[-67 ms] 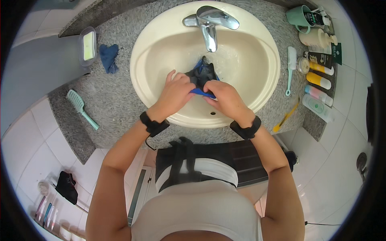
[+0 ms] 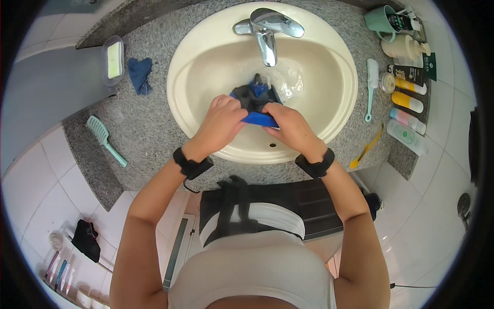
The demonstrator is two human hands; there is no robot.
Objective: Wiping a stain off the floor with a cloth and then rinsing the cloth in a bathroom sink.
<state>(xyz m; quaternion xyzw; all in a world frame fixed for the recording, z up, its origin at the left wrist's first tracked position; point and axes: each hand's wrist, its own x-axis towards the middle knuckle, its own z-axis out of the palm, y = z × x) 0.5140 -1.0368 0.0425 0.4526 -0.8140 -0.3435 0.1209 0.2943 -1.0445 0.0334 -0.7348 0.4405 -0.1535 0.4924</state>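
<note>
In the basin of the cream sink [image 2: 177,92], below the chrome faucet [image 2: 268,44], lies a black-and-blue fabric piece [image 2: 260,119]; its exact kind is unclear. My left hand [image 2: 222,118] is closed on its left edge, and my right hand [image 2: 289,126] pinches its right edge with the thumb on top. A blue band of it stretches between the two hands, while the black part bunches up beyond them under the spout. Rippling water shows in the basin just right of the fabric.
On the granite counter's left are a soap dish [image 2: 113,61], a blue cloth [image 2: 139,75] and a green hairbrush [image 2: 104,139]. Along the right lie a white-headed brush [image 2: 371,90], a yellow toothbrush [image 2: 366,148], several tubes and bottles, and a green mug [image 2: 382,21].
The fabric has been turned and spread, so more of its blue band shows between my hands. My left hand has shifted slightly left. The rippling water in the basin is more visible.
</note>
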